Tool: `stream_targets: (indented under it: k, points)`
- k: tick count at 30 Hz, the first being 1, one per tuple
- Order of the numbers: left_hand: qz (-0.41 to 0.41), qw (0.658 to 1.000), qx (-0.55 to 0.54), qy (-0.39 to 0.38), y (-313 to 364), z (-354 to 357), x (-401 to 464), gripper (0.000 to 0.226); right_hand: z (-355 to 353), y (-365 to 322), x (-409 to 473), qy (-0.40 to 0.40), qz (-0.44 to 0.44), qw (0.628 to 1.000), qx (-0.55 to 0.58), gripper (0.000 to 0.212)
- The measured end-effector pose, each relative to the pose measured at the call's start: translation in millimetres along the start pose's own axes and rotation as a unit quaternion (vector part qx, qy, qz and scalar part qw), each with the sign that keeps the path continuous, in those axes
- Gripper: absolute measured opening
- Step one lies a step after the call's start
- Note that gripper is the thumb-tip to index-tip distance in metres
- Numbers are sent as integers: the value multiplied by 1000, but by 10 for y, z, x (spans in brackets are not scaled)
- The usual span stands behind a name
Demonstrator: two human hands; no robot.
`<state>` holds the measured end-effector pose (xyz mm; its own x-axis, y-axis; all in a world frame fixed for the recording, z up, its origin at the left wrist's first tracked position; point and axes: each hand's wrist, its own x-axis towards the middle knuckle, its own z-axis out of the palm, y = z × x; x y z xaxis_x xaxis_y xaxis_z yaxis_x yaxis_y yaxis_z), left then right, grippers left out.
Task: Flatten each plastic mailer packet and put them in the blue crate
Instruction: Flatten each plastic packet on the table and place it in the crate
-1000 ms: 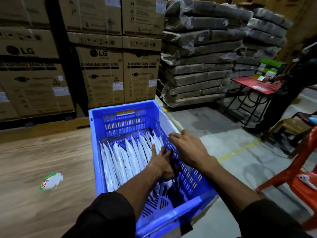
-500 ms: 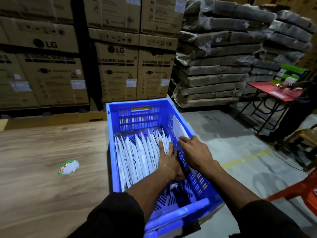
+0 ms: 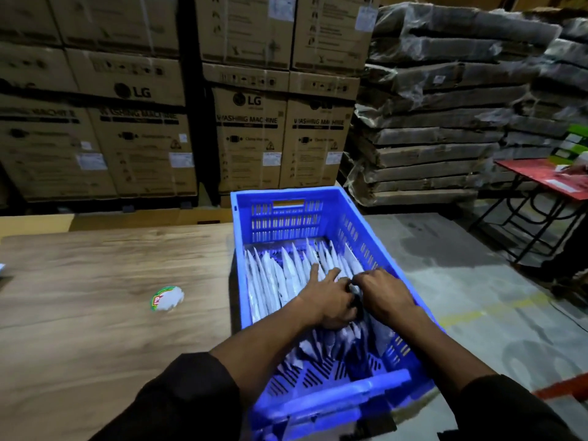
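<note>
Dim warehouse light is falling from above, leaving the stacked cartons [image 3: 248, 128] murky. The blue crate [image 3: 375, 237] is glowing oversaturated, its near rim smearing with motion blur. Wide-angle distortion is bowing the frame edges, and corners are darkening toward black.

— Anything here you can actually read?

— Only the cardboard boxes [image 3: 251, 135] stacked behind my table. They carry the LG logo [image 3: 247, 99], and below it "WASHING MACHINE" [image 3: 246, 120] in dark capitals. The box [image 3: 127, 81] to the left also shows LG.

— And the white stickers on them?

— Too small and blurred for me. The round wrapper [image 3: 167, 298] on the table shows what looks like a red "P", nothing more.
</note>
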<state>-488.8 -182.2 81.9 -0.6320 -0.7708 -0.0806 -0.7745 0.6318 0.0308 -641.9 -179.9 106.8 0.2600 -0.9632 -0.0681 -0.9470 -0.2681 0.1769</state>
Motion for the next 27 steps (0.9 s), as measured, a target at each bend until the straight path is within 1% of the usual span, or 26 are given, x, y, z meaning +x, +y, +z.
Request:
stream_targets:
  k: [2, 5, 7, 9, 10, 12, 14, 17, 19, 22, 27]
  points:
    - [-13, 998, 27, 49, -125, -111, -135, 47, 19, -36, 13, 33, 4, 999, 11, 15]
    - [-87, 988, 29, 123, -428, -244, -377, 43, -109, -213, 148, 136, -5, 990, 46, 14]
    - [-143, 971, 26, 188, -688, -291, -590, 39, -286, -461, 307, 188, -57, 977, 84, 16]
    - [-187, 946, 45, 262, -962, -288, -833, 35, -486, -781, 478, 234, -110, 961, 100, 19]
    - [-212, 931, 54, 291, -1111, -278, -1006, 36, -599, -998, 566, 244, -136, 954, 107, 21]
    - [-264, 907, 64, 322, -1374, -249, -1376, 41, -819, -1457, 704, 249, -187, 943, 120, 28]
    - [-314, 891, 69, 322, -1598, -185, -1747, 42, -988, -1882, 792, 236, -232, 935, 125, 35]
    - [-383, 879, 75, 275, -1959, 75, -2360, 40, -1127, -2562, 875, 206, -289, 930, 100, 39]
    - [-423, 868, 60, 254, -2153, 286, -2718, 43, -1077, -2950, 897, 193, -317, 924, 88, 42]
    - [-478, 852, 34, 210, -2469, 688, -3284, 40, -823, -3552, 882, 156, -328, 925, 109, 44]
    - [-542, 826, 18, 156, -3017, 1265, -4103, 45, -228, -4361, 780, 75, -343, 932, 89, 54]
